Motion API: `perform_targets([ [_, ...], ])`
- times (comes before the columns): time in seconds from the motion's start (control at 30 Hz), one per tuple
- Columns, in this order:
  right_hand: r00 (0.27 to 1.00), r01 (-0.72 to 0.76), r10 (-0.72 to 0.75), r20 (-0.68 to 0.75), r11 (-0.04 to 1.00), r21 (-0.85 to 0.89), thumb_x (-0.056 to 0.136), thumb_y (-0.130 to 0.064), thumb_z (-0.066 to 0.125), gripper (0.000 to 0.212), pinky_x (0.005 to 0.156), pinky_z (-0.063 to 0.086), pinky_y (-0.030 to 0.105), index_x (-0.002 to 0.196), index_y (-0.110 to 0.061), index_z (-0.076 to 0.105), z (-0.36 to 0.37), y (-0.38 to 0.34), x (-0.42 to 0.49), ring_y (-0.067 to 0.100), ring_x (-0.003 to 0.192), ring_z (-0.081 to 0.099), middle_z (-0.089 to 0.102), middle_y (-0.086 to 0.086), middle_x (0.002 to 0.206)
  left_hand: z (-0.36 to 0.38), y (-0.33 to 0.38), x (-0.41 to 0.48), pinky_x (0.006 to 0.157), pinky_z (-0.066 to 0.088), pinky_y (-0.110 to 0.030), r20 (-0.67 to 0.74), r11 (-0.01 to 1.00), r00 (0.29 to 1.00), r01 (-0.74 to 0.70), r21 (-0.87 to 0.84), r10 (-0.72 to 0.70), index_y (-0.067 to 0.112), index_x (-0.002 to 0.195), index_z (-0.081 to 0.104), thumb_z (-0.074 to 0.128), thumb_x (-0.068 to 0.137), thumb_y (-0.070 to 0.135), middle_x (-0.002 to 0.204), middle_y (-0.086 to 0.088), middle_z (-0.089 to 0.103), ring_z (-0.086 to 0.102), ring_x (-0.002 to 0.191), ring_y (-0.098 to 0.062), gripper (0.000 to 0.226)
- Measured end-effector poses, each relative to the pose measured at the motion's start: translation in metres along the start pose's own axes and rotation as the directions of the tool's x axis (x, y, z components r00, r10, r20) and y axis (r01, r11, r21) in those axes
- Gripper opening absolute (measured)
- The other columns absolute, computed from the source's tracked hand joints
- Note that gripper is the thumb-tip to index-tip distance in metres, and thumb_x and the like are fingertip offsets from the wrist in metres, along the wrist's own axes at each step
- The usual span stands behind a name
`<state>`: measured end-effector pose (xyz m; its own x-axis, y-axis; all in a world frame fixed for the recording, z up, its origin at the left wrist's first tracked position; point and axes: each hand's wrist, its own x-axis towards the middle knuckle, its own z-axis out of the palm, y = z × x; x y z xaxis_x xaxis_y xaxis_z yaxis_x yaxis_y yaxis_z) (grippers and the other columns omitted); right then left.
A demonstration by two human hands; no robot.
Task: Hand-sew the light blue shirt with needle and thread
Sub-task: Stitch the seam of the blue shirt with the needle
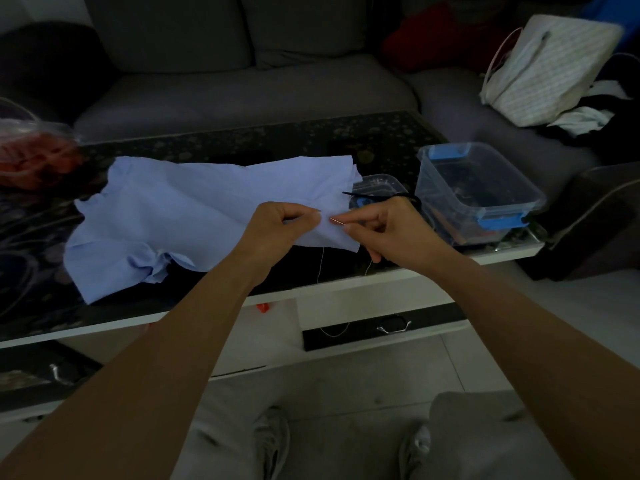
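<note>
Pinching needle (336, 221), right hand (391, 232) | left hand (277, 232) grips shirt (173, 209) | bin (434, 181): dark clutter (481, 197)

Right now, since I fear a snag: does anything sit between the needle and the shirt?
Nothing visible does. The right hand pinches the needle right against the light blue shirt, whose edge the left hand pinches.

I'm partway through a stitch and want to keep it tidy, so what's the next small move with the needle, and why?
Probably push the needle on through the fold and draw it out. Your right hand pinches it with its tip at the light blue shirt, your left hand pinches the cloth right beside it, and the thread hangs slack below.
</note>
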<state>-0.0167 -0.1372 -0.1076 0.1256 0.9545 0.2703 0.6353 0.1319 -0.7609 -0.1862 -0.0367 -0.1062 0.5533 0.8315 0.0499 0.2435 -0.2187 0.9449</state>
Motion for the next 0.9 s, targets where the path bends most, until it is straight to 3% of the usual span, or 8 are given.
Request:
perform_targets([
  [0.2,1.000,0.013,-0.013,0.011,1.000,0.001,0.094,-0.010,0.060,0.023,0.058,0.044,0.010,0.113,-0.015,0.071,-0.0004,0.0004,0.0012,0.004,0.041,0.052,0.058,-0.001,0.046,0.0002,-0.0012,-0.0003,0.077,0.049,-0.007,0.004,1.000,1.000,-0.013,0.000,0.013,0.021,0.095,0.071,0.061,0.091,0.018,0.088,0.013,0.068,0.061,0.078,0.007,0.011],
  [0.33,0.999,0.026,-0.026,0.018,1.000,0.007,0.094,-0.009,0.059,0.023,0.057,0.043,0.009,0.113,-0.013,0.071,-0.0007,-0.0001,0.0013,0.004,0.040,0.051,0.055,-0.010,0.043,0.0001,-0.0012,-0.0005,0.076,0.049,-0.007,0.004,1.000,1.000,-0.024,-0.006,0.024,0.019,0.096,0.071,0.061,0.091,0.018,0.089,0.011,0.069,0.061,0.077,0.008,0.011],
  [0.53,0.999,0.022,-0.022,0.038,1.000,-0.005,0.093,-0.006,0.059,0.024,0.055,0.041,0.008,0.113,-0.010,0.071,-0.0013,-0.0014,0.0013,0.003,0.038,0.049,0.052,-0.011,0.041,0.0001,-0.0035,0.0004,0.077,0.050,-0.009,-0.003,0.999,0.999,-0.033,0.013,0.033,0.013,0.099,0.072,0.062,0.090,0.016,0.092,0.005,0.070,0.062,0.083,0.000,0.013],
  [0.73,0.999,0.006,-0.004,0.039,0.999,-0.049,0.092,-0.004,0.059,0.024,0.053,0.042,0.009,0.111,-0.011,0.071,0.0004,-0.0006,0.0029,0.004,0.039,0.050,0.050,-0.011,0.040,0.0018,-0.0048,-0.0010,0.070,0.047,-0.004,0.002,0.996,0.997,-0.079,0.050,0.079,0.014,0.094,0.072,0.063,0.090,0.014,0.084,0.011,0.068,0.061,0.073,0.010,0.010],
  [0.9,0.995,-0.033,0.039,0.093,0.997,-0.068,0.091,-0.004,0.056,0.043,0.050,0.046,0.016,0.132,-0.017,0.052,0.0040,-0.0025,0.0031,0.005,0.041,0.051,0.056,-0.003,0.045,0.0019,-0.0057,-0.0013,0.072,0.048,-0.007,0.014,0.988,0.992,-0.130,0.087,0.129,0.012,0.092,0.073,0.063,0.090,0.012,0.086,0.006,0.069,0.063,0.076,0.006,0.010],
])
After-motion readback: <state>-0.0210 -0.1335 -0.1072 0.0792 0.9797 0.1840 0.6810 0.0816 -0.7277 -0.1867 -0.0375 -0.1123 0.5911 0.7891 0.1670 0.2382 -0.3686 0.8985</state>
